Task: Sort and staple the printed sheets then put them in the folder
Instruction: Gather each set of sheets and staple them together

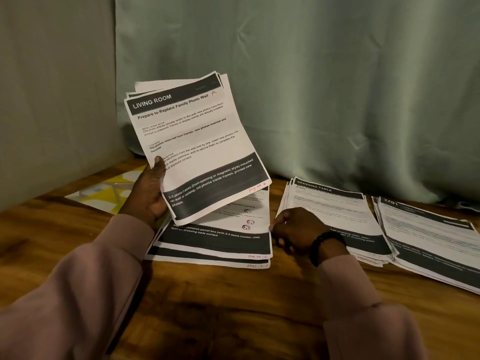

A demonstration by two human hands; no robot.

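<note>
Pink-sleeved left hand grips the fanned white printed sheets — right hand, at three o'clock, pinches the flat paper stack's nearer edge.

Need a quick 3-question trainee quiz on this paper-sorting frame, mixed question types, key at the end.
1. True or false: the left hand holds the raised bundle of printed sheets headed LIVING ROOM.
2. How many paper piles lie flat on the brown wooden table?
3. The right hand's fingers touch: A) the near white-and-black printed pile, B) the yellow patterned folder, C) the green curtain.

Key: 1 true; 2 three; 3 A.
</note>
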